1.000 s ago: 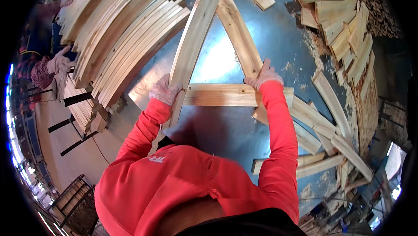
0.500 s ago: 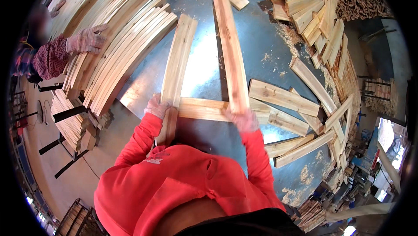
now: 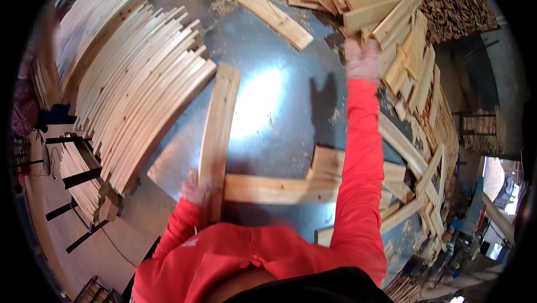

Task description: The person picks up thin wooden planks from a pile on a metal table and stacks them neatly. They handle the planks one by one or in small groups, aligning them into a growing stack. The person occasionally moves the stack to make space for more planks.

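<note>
A pale wooden board [image 3: 221, 118] stretches away from me on the metal table, and my left hand [image 3: 196, 188] in a light glove is closed on its left edge near the close end. Crosswise to the right of that board lies another board [image 3: 274, 189]. My right arm reaches far forward. The gloved right hand [image 3: 362, 61] is at the near edge of a heap of board pieces [image 3: 372, 15], its fingers apart and their tips against the wood. Motion blurs both hands somewhat.
Long boards [image 3: 140, 90] stand in close rows on the left. One loose board [image 3: 263, 12] lies at the far side. More pieces [image 3: 403, 146] are strewn at the right, partly behind my right sleeve. Dark stacked wood [image 3: 442, 3] fills the far right corner.
My right hand has moved far forward to the heap from the near end of a reddish-streaked board. That board no longer lies in the middle. My left hand has stayed at its board.
</note>
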`<state>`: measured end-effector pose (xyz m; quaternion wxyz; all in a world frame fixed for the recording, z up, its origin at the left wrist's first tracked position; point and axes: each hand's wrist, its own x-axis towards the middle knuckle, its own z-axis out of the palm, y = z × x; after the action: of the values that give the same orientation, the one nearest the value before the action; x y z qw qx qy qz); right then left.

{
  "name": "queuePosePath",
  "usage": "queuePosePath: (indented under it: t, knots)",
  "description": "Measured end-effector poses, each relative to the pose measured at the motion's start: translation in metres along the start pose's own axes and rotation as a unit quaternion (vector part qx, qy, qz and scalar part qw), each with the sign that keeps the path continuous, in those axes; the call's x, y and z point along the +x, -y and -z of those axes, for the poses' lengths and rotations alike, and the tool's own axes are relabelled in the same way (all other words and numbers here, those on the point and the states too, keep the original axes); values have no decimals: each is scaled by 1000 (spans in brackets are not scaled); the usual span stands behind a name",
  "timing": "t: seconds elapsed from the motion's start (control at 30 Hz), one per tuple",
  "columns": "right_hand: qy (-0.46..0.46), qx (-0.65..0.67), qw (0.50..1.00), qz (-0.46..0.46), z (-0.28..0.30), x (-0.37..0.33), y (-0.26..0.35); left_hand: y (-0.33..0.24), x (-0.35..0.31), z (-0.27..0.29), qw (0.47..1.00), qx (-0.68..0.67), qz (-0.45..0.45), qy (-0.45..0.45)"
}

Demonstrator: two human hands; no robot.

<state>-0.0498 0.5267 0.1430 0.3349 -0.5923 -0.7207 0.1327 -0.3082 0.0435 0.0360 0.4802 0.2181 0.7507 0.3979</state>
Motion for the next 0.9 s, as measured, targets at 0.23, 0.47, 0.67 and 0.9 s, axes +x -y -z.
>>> queuePosePath:
  t: [0.23,0.47,0.67,0.9]
  knots:
    - [257,-327,908,45,-172,47,38,-15,0,8,975,-192,61,92]
    - [276,-167,946,22,-103,-54,35,-26,5,-4,986,-135,77,66]
    - [45,27,999,0,43,-212,-8,34,26,16,998,10,-30,50]
    - [-29,-197,976,-89,143,-166,-32,-47,-11,-25,970,233,-71,5]
